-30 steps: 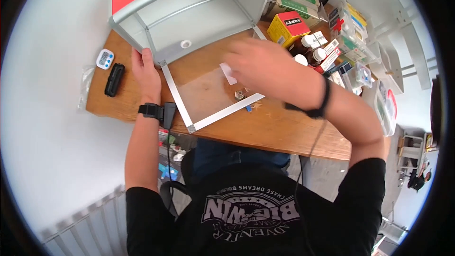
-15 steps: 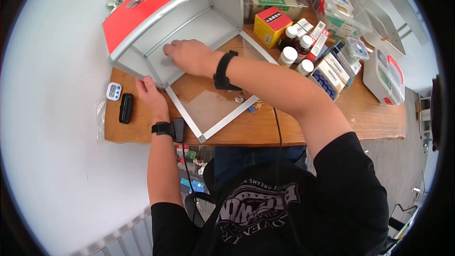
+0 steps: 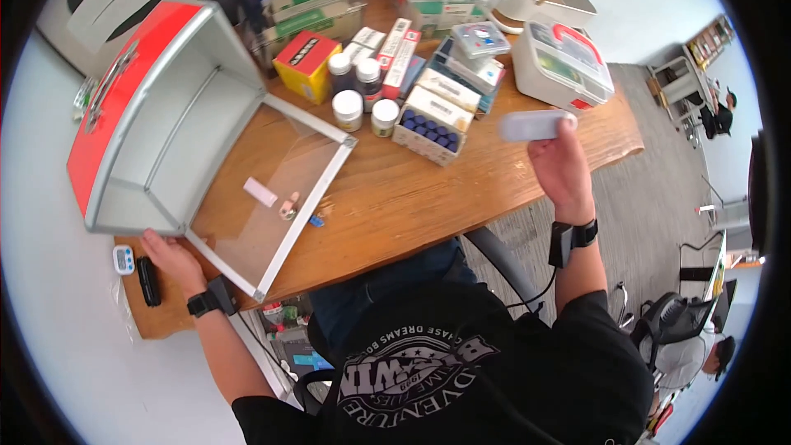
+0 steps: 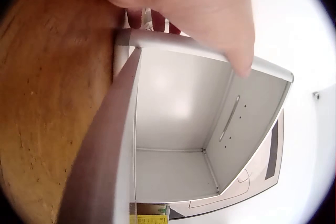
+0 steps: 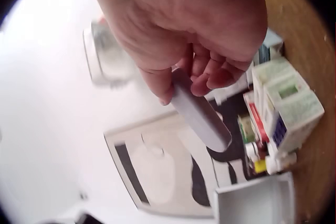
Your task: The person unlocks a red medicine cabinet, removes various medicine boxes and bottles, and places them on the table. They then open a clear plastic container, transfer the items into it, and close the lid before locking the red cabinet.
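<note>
In the head view my right hand [image 3: 562,166] pinches one end of a pale grey, rounded oblong object [image 3: 531,125] between thumb and fingers, above the right end of the table. The right wrist view shows the same oblong object [image 5: 202,116] sticking out from the fingertips. At the left, my left hand [image 3: 175,262] grips the lower corner of a red and silver case [image 3: 136,91] standing with its inside showing. The left wrist view has the thumb over the rim of the case [image 4: 210,56] and fingers behind the wall. A transparent lid [image 3: 247,251] with a white frame lies on the table.
A pink strip [image 3: 260,192] and a small glass item [image 3: 288,208] show within the lid's frame. Bottles [image 3: 348,109], a vial box [image 3: 428,133] and a yellow box [image 3: 306,66] stand behind. A white kit box [image 3: 560,66] sits back right. A timer [image 3: 124,259] lies left.
My right hand went from over the lid into the red case, then out to the far right, where the oblong object now shows. My left hand stays at the case corner. The head view has turned.
</note>
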The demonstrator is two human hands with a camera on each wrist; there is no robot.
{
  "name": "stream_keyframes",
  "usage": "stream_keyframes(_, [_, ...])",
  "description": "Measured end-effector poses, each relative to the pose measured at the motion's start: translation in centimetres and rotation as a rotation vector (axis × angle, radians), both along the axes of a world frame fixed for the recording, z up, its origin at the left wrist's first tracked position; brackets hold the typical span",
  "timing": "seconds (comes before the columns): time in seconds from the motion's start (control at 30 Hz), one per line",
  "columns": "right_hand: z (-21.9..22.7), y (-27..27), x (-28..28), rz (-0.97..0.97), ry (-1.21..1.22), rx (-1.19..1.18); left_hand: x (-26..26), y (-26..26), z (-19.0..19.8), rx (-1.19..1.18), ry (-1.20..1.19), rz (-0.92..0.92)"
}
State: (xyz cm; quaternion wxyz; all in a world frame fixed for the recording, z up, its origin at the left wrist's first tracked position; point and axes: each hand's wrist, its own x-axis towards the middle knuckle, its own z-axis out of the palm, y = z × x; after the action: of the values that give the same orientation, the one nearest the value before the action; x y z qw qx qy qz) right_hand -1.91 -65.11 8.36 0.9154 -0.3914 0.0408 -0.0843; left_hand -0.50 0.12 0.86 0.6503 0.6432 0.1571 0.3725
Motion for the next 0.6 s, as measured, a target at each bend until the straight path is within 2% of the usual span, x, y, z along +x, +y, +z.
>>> stream_keyframes(0.07, [-0.7,-2.8,-1.4,-0.187,0.004,0.097,-0.1,2.1,-1.5,0.075,0.039,-0.012])
stream_keyframes(0.13, [-3.4,-4.5,-1.9,-0.235,0.049,0.098,0.1,1.6,-0.9,0.09,0.045,-0.036])
stream_keyframes(0.2, [-4.6,-4.4,-1.7,-0.27,0.097,0.111,0.2,0.5,-0.1,0.065,0.027,-0.037])
stream_keyframes(0.27, [-5.0,-2.4,-0.3,-0.322,0.25,0.219,0.3,-0.3,0.4,0.044,0.027,-0.013])
stream_keyframes(0.4, [-6.8,-2.5,1.4,-0.209,0.223,0.244,0.1,-0.7,0.7,0.032,0.022,-0.025])
stream_keyframes(0.47, [-6.0,-2.1,1.6,-0.012,0.283,0.056,0.2,-1.1,1.1,-0.02,0.042,-0.001])
stream_keyframes(0.5, [-5.6,-1.3,1.7,-0.025,0.331,-0.064,0.3,-1.2,1.0,0.003,0.022,0.011])
stream_keyframes(0.53, [-5.5,-1.0,1.6,-0.018,0.329,-0.061,0.4,-0.9,0.6,0.007,0.02,0.018])
stream_keyframes(0.6, [-5.3,-0.5,1.3,0.095,0.246,-0.357,0.3,0.3,-0.1,0.058,0.035,-0.027])
